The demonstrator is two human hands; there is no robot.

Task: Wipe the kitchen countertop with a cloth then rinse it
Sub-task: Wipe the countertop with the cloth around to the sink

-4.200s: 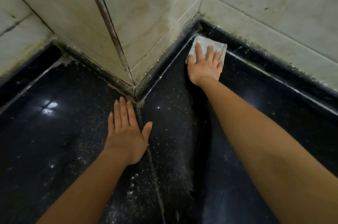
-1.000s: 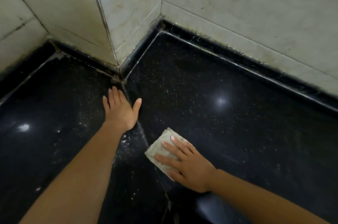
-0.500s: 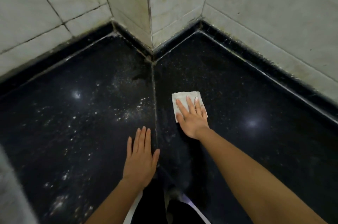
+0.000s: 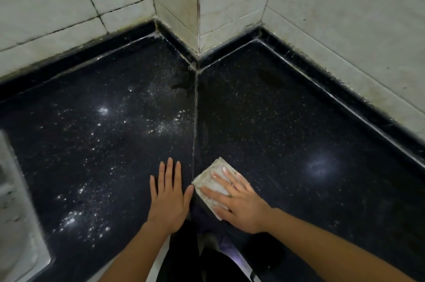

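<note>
Right hand, fingers flat, presses the folded white cloth onto the black speckled stone countertop, just right of my flat, empty left hand. Scattered white dust lies forward-left.

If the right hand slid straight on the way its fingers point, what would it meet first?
The right hand, flat on the cloth, points up-left. It would cross the countertop seam first, then probably brush the fingertips of the left hand; whether it clears them is hard to tell.
</note>
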